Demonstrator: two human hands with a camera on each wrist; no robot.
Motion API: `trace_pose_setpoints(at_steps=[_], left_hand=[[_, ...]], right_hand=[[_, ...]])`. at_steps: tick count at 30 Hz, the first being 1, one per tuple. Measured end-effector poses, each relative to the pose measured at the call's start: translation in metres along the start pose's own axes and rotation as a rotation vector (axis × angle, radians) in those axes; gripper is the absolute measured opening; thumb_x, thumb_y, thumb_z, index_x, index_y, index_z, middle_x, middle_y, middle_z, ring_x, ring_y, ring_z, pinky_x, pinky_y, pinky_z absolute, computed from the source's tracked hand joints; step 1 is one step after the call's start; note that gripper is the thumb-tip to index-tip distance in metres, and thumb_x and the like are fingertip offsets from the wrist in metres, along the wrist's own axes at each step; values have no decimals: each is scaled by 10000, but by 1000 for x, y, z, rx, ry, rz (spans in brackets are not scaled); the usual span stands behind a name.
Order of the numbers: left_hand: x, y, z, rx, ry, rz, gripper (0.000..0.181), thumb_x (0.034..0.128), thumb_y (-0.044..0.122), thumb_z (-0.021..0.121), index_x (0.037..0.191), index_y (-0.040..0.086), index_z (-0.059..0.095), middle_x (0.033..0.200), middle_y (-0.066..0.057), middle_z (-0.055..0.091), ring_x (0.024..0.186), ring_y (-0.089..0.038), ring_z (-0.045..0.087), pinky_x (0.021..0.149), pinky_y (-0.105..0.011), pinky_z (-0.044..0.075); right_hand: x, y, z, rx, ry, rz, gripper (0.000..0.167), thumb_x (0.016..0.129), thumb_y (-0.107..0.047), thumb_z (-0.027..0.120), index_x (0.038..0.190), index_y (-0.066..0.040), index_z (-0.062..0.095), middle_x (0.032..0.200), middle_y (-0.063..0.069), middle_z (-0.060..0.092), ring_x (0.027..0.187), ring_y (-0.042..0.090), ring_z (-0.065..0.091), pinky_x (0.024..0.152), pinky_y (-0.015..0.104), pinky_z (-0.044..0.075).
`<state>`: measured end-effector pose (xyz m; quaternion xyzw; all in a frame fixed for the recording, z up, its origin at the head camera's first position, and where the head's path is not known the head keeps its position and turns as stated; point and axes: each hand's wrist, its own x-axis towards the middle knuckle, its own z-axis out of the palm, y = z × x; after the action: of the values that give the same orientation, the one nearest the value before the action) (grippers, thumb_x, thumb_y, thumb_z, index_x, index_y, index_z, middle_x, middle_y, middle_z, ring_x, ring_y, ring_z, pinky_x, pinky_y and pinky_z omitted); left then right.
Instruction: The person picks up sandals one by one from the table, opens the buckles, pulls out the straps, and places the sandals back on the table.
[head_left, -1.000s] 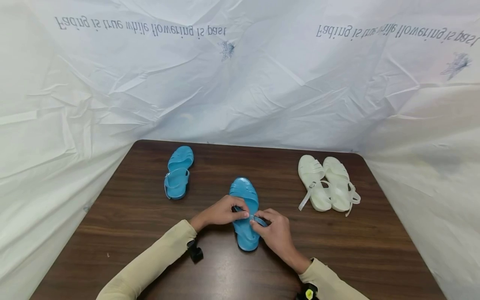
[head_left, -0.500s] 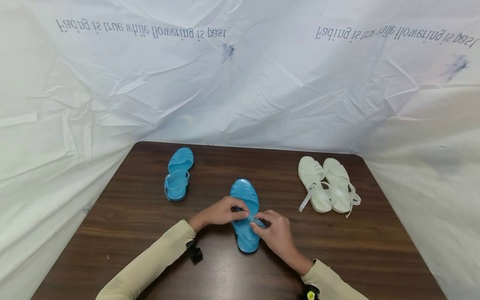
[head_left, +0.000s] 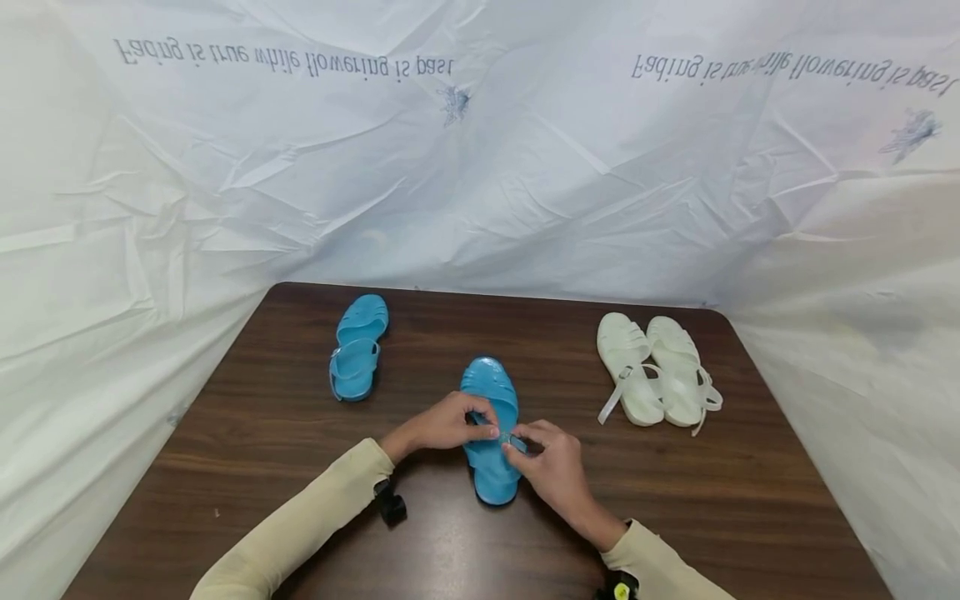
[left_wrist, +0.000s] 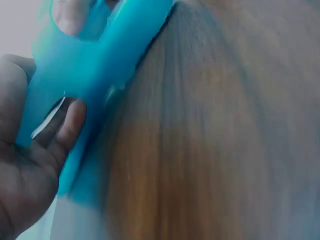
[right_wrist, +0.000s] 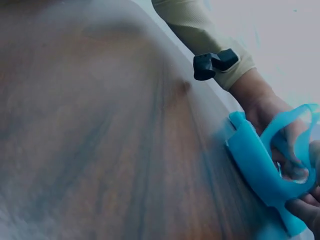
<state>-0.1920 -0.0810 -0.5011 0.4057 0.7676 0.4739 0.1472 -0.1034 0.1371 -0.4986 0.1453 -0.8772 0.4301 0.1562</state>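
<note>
A blue jelly sandal (head_left: 487,379) lies at the middle of the table, toe pointing away from me. Its ankle strap is raised over the footbed, between my two hands. My left hand (head_left: 447,422) pinches the strap from the left with thumb and forefinger. From the right, my right hand (head_left: 553,458) pinches the strap near its small clear buckle (head_left: 506,437). Whether the strap end is through the buckle is too small to tell. In the right wrist view the sandal's strap (right_wrist: 282,122) loops up beside the fingers.
Another blue sandal (head_left: 352,367) lies at the back left, its strap looped. A pair of white sandals (head_left: 636,392) sits side by side at the back right, straps loose. White printed sheeting (head_left: 480,208) hangs behind the dark wooden table (head_left: 262,467).
Both hands stay over the blue sandal with almost no shift. The strap piece at my right fingers has turned slightly, and the buckle shows more clearly between the hands.
</note>
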Motion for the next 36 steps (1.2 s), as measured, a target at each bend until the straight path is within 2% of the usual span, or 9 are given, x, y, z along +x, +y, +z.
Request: trace_pose_setpoints(at_steps=[4,8,12,15,19,22,28,36], left_hand=[[-5,-1,0,4,26,-9,83,997,212,694,944,176,746,922,65,703,798,-60,626,718,-265,542],[-6,2,0,13,19,-24,77,998,227,694,960,184,746,936,77,703,807,-61,633,720,-265,546],[-5,7,-3,7,-39,-17,190,1025,255,652,1144,163,767,1121,67,726,1014,-65,660,855,-269,554],[-4,10,-4,-8,-81,2,240,1051,274,606,1202,172,762,1192,72,712,1111,-72,641,914,-285,546],[-2,9,-3,-16,-74,10,192,1049,282,609,1036,205,785,1070,89,703,1000,-73,640,836,-290,552],[-1,7,-2,-24,-67,8,167,1039,277,628,974,218,768,1023,97,700,949,-73,635,805,-283,545],[-3,6,-3,-44,-97,4,159,1045,254,617,986,210,759,959,99,725,841,-69,629,759,-264,536],[-1,5,-4,-49,-131,25,164,1050,207,606,1015,161,759,971,71,730,854,-45,623,789,-255,534]], right_hand=[[-3,1,-2,-2,6,-13,161,789,-91,886,926,-75,805,825,-41,672,711,34,612,623,220,549],[-2,-1,-4,-2,-26,-8,153,806,-107,878,935,-73,802,812,-74,645,696,15,593,623,218,543],[-1,-4,-5,-7,-48,4,154,817,-122,873,944,-72,801,809,-82,637,695,19,589,631,221,538],[0,-4,-4,-3,-56,9,166,817,-123,874,955,-66,802,815,-66,649,703,17,602,640,221,546],[2,-4,-3,-9,-54,-4,168,808,-123,882,946,-71,801,826,-56,654,714,20,612,639,216,547],[2,-3,-2,-17,-50,-15,163,801,-122,889,931,-87,798,836,-67,650,724,29,615,631,209,541],[1,-3,-1,-6,-46,-8,179,795,-110,892,949,-87,803,848,-71,658,734,20,626,631,201,548],[-1,-1,0,12,-37,-19,186,800,-128,891,962,-89,808,870,-67,680,744,37,625,624,202,546]])
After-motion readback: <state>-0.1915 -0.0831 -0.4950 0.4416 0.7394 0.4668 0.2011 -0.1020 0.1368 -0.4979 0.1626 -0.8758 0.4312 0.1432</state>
